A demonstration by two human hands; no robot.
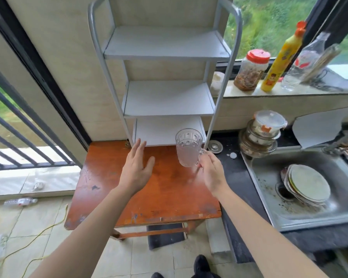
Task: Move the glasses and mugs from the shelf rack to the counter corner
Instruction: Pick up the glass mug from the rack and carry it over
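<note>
A clear patterned glass mug [188, 147] hangs upright above the orange wooden table [149, 197], just in front of the lowest shelf. My right hand [211, 173] grips its handle. My left hand [137, 167] hovers flat over the table to the mug's left, fingers spread, holding nothing. The grey metal shelf rack [165, 93] stands at the back of the table, and all of its visible white shelves are bare. The dark counter [235, 173] runs along the table's right side.
A steel sink [301, 197] with stacked plates [307, 185] is at the right. Stacked bowls with a lidded container [261, 133] stand on the counter behind it. A jar [251, 71] and bottles [281, 59] line the window sill. Railings and floor litter lie left.
</note>
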